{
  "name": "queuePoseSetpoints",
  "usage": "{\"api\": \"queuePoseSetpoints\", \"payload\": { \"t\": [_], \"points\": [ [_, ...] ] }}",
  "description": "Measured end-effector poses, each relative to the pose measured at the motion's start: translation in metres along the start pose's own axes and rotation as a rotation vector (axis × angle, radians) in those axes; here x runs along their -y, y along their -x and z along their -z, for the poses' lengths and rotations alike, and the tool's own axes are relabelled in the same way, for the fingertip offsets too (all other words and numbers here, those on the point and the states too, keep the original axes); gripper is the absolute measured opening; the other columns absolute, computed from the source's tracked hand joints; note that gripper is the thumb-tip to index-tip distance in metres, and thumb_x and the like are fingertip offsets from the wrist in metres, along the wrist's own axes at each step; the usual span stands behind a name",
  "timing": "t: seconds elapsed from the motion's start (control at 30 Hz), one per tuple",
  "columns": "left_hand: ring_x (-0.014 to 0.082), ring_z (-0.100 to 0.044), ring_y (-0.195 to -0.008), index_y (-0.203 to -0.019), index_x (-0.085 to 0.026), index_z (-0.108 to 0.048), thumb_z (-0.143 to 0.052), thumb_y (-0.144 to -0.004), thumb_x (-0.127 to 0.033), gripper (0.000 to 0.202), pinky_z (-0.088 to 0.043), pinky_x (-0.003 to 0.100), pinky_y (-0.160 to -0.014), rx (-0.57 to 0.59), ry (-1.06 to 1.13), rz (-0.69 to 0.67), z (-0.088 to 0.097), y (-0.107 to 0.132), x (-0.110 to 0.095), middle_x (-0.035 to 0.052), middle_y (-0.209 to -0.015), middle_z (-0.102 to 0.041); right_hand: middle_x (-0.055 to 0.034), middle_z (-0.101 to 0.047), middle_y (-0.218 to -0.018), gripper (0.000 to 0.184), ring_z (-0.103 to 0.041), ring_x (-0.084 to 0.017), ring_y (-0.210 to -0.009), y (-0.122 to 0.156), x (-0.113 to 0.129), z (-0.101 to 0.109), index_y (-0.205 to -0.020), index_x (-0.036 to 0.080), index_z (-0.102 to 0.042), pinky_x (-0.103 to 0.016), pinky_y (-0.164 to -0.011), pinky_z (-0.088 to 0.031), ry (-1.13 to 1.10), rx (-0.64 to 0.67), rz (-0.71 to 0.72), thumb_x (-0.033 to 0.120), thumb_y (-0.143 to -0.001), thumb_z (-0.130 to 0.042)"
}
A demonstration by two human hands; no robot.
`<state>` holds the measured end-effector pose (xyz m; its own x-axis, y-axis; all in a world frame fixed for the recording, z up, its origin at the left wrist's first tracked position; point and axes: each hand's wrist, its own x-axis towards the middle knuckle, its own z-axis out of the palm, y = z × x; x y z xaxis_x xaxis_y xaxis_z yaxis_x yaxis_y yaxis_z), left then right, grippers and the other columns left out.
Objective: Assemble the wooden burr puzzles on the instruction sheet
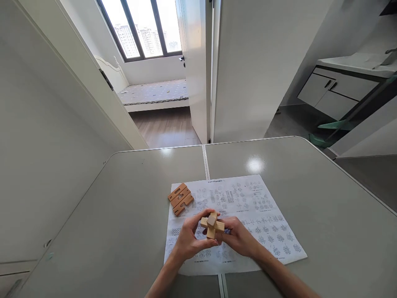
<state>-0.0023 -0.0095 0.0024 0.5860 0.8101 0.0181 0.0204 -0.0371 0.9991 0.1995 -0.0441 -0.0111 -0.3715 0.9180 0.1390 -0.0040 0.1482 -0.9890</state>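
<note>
A light wooden interlocking burr puzzle (212,225) is held between both hands above a printed sheet. My left hand (194,236) curves around its left side, thumb and fingers closed on its near and far ends. My right hand (236,235) grips it from the right, with some fingertips hidden behind the wood. Several darker brown notched wooden pieces (180,198) lie side by side on the sheet's upper left corner, beyond my left hand. Small line diagrams and text cover the white instruction sheet (273,207) under my hands.
The grey table (124,231) has a pale seam (205,161) running down its middle. Past its far edge stand an opened door (195,62) and a bed (155,93). A white sink cabinet (338,89) is at the far right.
</note>
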Motion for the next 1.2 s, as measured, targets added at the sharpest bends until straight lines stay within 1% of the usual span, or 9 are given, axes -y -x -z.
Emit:
{"api": "queuePoseSetpoints", "payload": {
  "t": [0.27, 0.43, 0.57, 0.67, 0.8, 0.93, 1.0, 1.1, 1.2],
  "points": [
    [0.0372, -0.064, -0.121, -0.139, -0.019, -0.064, -0.094, -0.066, -0.053, 0.086, -0.053, 0.043, -0.103, -0.055, 0.029, 0.022, -0.005, 0.004, 0.003, 0.0152, -0.126, -0.073, -0.0031, -0.065, -0.07, 0.044, -0.059, -0.019, -0.067, 0.001, 0.002, -0.001, -0.071, 0.02, -0.065, -0.031, -0.069, -0.048, -0.003, -0.003, 0.001, 0.053, -0.101, -0.061],
    [0.0374, -0.065, -0.122, -0.139, -0.019, -0.064, -0.093, -0.067, -0.055, 0.085, -0.051, 0.045, -0.106, -0.012, 0.212, 0.009, -0.01, 0.009, 0.001, 0.0149, -0.126, -0.073, -0.0007, -0.06, -0.065, 0.045, -0.055, -0.016, -0.061, 0.002, 0.007, 0.0, -0.067, 0.02, -0.062, -0.028, -0.062, -0.047, -0.194, 0.142, -0.084, 0.054, -0.097, -0.068],
    [0.0369, -0.066, -0.119, -0.134, -0.022, -0.067, -0.093, -0.066, -0.057, 0.081, -0.053, 0.043, -0.102, 0.043, 0.327, -0.009, -0.016, 0.015, -0.01, 0.0136, -0.126, -0.072, -0.0013, -0.057, -0.067, 0.052, -0.053, -0.015, -0.06, 0.009, 0.017, -0.007, -0.064, 0.02, -0.059, -0.027, -0.058, -0.047, -0.272, 0.185, -0.073, 0.058, -0.099, -0.061],
    [0.0382, -0.066, -0.117, -0.132, -0.023, -0.068, -0.093, -0.064, -0.06, 0.082, -0.054, 0.044, -0.099, 0.081, 0.372, -0.027, -0.019, 0.022, -0.02, 0.0142, -0.124, -0.072, -0.0006, -0.056, -0.069, 0.049, -0.052, -0.013, -0.056, 0.018, 0.028, -0.015, -0.07, 0.02, -0.06, -0.026, -0.056, -0.048, -0.36, 0.193, -0.07, 0.059, -0.099, -0.06],
    [0.0403, -0.068, -0.112, -0.126, -0.018, -0.072, -0.091, -0.059, -0.07, 0.087, -0.054, 0.047, -0.097, 0.144, 0.392, -0.026, -0.025, 0.029, -0.036, 0.017, -0.115, -0.074, -0.0011, -0.056, -0.071, 0.041, -0.053, -0.014, -0.059, 0.028, 0.041, -0.026, -0.081, 0.02, -0.061, -0.025, -0.056, -0.051, -0.43, 0.241, -0.111, 0.059, -0.093, -0.069],
    [0.04, -0.069, -0.108, -0.12, -0.017, -0.073, -0.093, -0.052, -0.072, 0.089, -0.054, 0.046, -0.095, 0.236, 0.415, -0.111, -0.031, 0.029, -0.053, 0.0162, -0.105, -0.075, 0.0014, -0.05, -0.068, 0.042, -0.047, -0.012, -0.057, 0.034, 0.049, -0.031, -0.073, 0.022, -0.051, -0.024, -0.055, -0.049, -0.379, 0.21, -0.055, 0.053, -0.088, -0.074],
    [0.0372, -0.072, -0.102, -0.117, -0.017, -0.074, -0.091, -0.052, -0.075, 0.089, -0.049, 0.048, -0.101, 0.307, 0.394, -0.169, -0.033, 0.028, -0.061, 0.0148, -0.1, -0.077, 0.0027, -0.045, -0.066, 0.041, -0.045, -0.013, -0.058, 0.037, 0.054, -0.032, -0.07, 0.023, -0.046, -0.027, -0.064, -0.053, -0.287, 0.18, -0.007, 0.049, -0.088, -0.071],
    [0.035, -0.075, -0.096, -0.114, -0.015, -0.075, -0.082, -0.057, -0.084, 0.089, -0.038, 0.053, -0.114, 0.371, 0.359, -0.202, -0.032, 0.026, -0.072, 0.0135, -0.095, -0.079, -0.0002, -0.052, -0.073, 0.029, -0.055, -0.019, -0.075, 0.042, 0.064, -0.034, -0.074, 0.022, -0.053, -0.038, -0.095, -0.052, -0.122, 0.143, 0.025, 0.043, -0.086, -0.069],
    [0.0381, -0.074, -0.103, -0.119, -0.016, -0.077, -0.078, -0.06, -0.085, 0.091, -0.044, 0.052, -0.11, 0.451, 0.346, -0.223, -0.025, 0.023, -0.086, 0.0149, -0.094, -0.08, -0.0055, -0.064, -0.089, 0.021, -0.062, -0.024, -0.09, 0.046, 0.074, -0.037, -0.089, 0.021, -0.065, -0.039, -0.101, -0.051, -0.103, 0.197, -0.003, 0.042, -0.09, -0.064]
  ]
}}
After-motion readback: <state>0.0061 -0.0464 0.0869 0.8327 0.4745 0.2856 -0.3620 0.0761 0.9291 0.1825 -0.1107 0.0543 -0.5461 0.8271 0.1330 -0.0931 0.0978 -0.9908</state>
